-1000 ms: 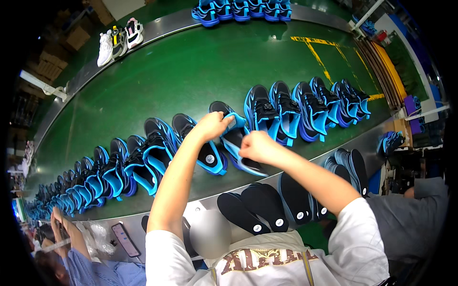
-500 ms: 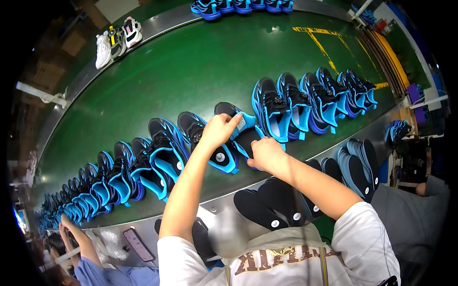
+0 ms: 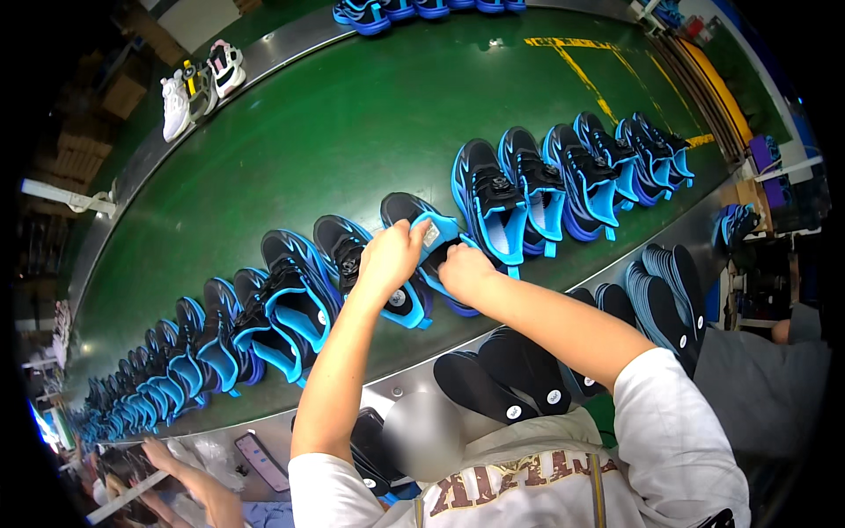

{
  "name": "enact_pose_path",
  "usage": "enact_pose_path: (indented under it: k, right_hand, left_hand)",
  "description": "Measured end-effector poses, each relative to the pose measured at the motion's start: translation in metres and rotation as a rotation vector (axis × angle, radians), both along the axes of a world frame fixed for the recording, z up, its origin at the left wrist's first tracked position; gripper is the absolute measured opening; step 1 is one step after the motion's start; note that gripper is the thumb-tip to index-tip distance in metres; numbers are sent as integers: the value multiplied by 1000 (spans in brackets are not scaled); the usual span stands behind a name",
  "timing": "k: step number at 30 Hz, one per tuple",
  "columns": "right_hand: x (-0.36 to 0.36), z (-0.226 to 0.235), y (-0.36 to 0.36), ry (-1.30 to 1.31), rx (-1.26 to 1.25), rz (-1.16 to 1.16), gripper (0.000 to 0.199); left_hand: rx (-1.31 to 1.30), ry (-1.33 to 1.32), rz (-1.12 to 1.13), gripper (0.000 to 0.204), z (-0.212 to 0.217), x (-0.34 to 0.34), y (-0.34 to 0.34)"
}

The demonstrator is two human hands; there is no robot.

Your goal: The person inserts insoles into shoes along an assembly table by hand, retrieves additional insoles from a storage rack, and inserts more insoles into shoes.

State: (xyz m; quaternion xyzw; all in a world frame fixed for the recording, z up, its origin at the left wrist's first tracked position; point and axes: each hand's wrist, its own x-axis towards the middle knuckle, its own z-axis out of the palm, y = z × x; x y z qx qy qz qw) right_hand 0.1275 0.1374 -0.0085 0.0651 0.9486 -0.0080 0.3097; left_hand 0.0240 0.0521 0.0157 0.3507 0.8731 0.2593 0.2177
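Note:
A black and blue sneaker (image 3: 401,208) lies in front of me on the green surface, toe pointing away. My left hand (image 3: 387,260) is closed on its light blue tongue (image 3: 433,232), pulling it up and aside. My right hand (image 3: 466,273) reaches into the shoe opening with curled fingers, against a black insole (image 3: 435,257) that is mostly inside. Its fingertips are partly hidden. Just left is another sneaker (image 3: 336,236) with an insole bearing a round white label (image 3: 397,297). On the right, close by, stands a sneaker (image 3: 482,180) with a pale interior.
The green table (image 3: 290,150) carries a long row of matching sneakers (image 3: 211,334). Stacked black insoles (image 3: 482,387) lie along the metal edge near me, with more stacks (image 3: 662,304) farther right. Three different shoes (image 3: 201,88) stand at the far left. Another person's arm (image 3: 195,480) shows lower left.
My right hand has moved left and deeper into the shoe opening, taking the insole further in. My left hand stays on the tongue. The view has shifted slightly.

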Motion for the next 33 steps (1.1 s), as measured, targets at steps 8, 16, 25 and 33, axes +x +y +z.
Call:
enact_pose_path:
  k: [8,16,25,33]
  right_hand:
    - [-10,-32,17,-317,52,381,25]
    - [10,44,20,-264,-341,309,42]
    - [86,16,12,944,-454,4,16]
    - [120,9,11,1064,-590,-93,17]
  left_hand:
    - [69,141,92,33,5,14,9]
    - [25,559,-359,32,0,11,2]
    - [-143,642,-480,21,-10,9,-3]
    - [-345,1072,-392,7,-8,48,3]
